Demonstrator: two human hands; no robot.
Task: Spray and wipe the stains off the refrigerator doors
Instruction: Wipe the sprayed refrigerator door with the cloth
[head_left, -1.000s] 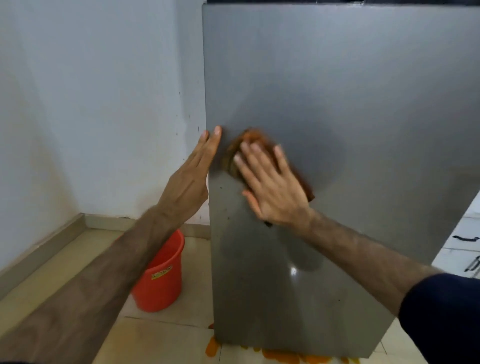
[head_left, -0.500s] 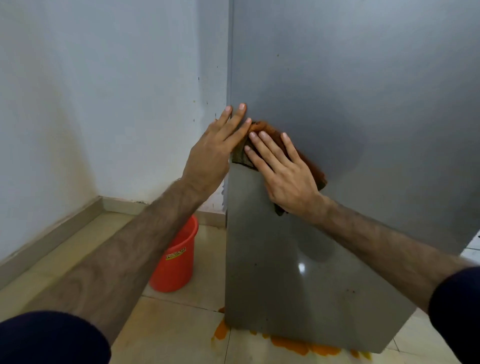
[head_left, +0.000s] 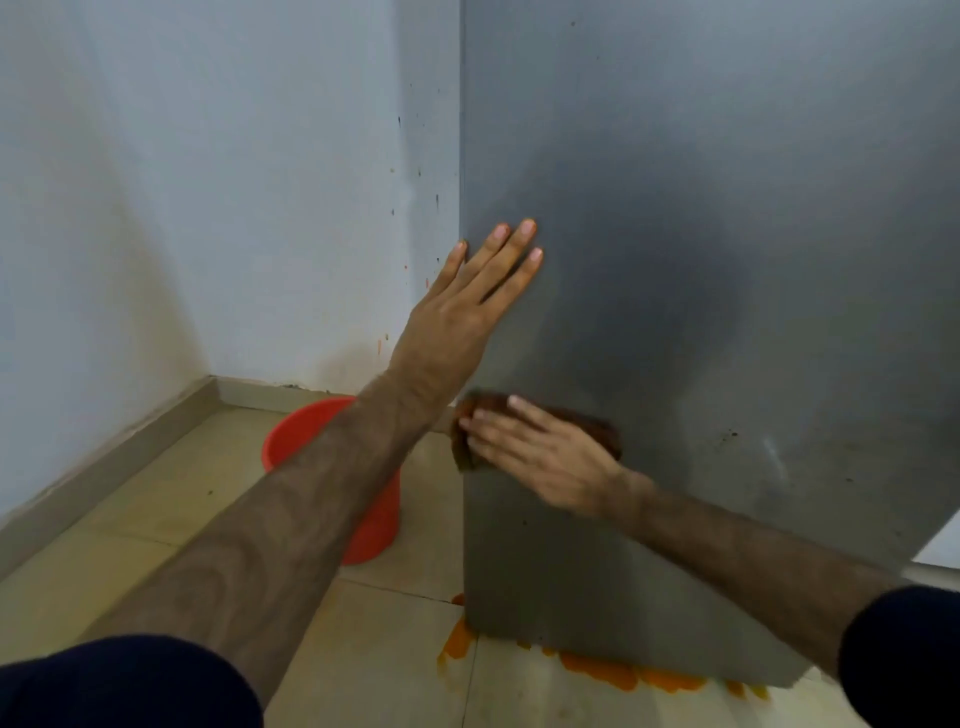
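The grey refrigerator door (head_left: 727, 260) fills the right half of the view. My left hand (head_left: 467, 312) lies flat on it near its left edge, fingers spread and holding nothing. Lower down, my right hand (head_left: 545, 452) presses a brown cloth (head_left: 597, 428) against the door at the left edge. The cloth shows above and left of my fingers. A few small dark specks (head_left: 730, 435) sit on the door to the right of the cloth.
A red bucket (head_left: 311, 436) stands on the tiled floor left of the refrigerator, partly behind my left forearm. Orange spill (head_left: 597, 673) lies on the floor along the door's bottom edge. White walls (head_left: 208, 208) form a corner at the left, with small splatters near the refrigerator.
My right hand has slid the cloth down the door's left edge. My left hand stays higher on the door, now flat on its face.
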